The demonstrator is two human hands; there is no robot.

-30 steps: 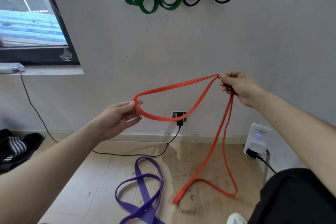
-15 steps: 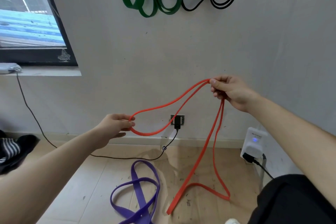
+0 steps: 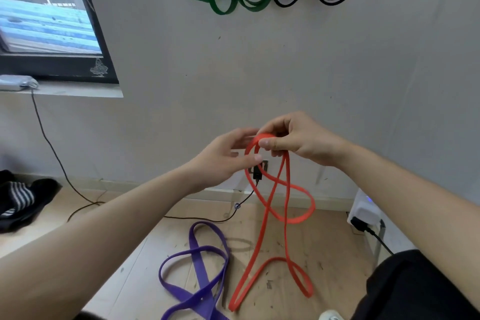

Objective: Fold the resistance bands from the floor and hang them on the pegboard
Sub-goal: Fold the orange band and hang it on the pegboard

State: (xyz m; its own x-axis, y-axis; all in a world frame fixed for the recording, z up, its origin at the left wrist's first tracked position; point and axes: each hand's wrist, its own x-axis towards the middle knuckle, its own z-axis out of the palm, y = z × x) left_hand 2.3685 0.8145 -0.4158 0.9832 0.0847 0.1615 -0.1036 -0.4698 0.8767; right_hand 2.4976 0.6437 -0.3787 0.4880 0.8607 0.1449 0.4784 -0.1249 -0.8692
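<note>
Item 1, nearest: purple band (image 3: 198, 254). It lies slack on the floor (image 3: 324, 241) in a crossed loop towards the floor's near edge. Neither hand touches it.

Item 2: red band (image 3: 294, 221), the one in hand. Its long loop droops to the floor just right of the purple band. A shorter loop hangs in the air near the wall edge. I judge it light, limp and stretchy, rubber with some grip. It will sag and twist unless I gather the strands together, so the place to hold it is at the fold top.

Item 3: right hand (image 3: 296, 140). The fingers are curled and the thumb pinches the red band's bunched top.

Item 4: left hand (image 3: 226, 158). It is just left of the fold with fingers nearly straight and the thumb tip at a strand. I cannot tell whether it pinches.

Item 5, farthest: green bands (image 3: 226, 8) and black bands (image 3: 335, 0). Both sets hang folded high on the wall. Their pegs are out of frame.
</note>
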